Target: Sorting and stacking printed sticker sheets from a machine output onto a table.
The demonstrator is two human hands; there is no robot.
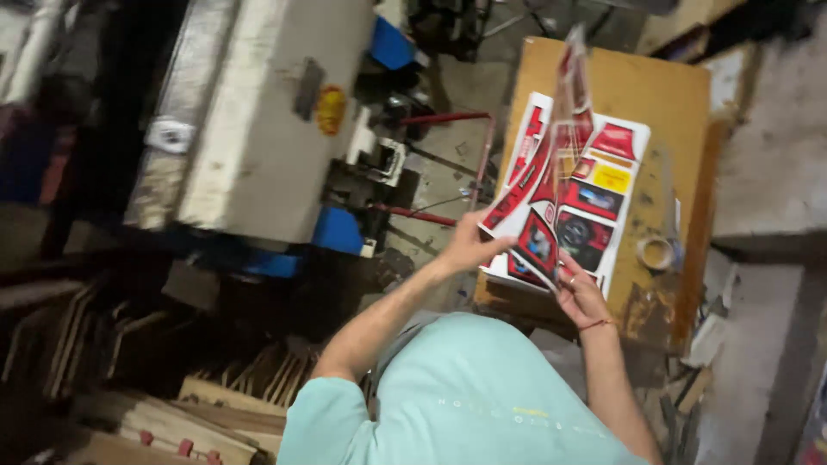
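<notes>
Sticker sheets (560, 185) are lifted over the wooden table (680, 103) (tape roll (656, 252) beside them), my left hand (469, 245) and right hand (581, 293) pinching their near edges; I judge I'm separating one, which needs a careful peel.

Motion blur smears the lifted sticker sheet (551, 164) at upper centre; stacked sheets (603, 185) beneath lie partly hidden; wooden pieces (155, 413), lower left, are cut off.
</notes>
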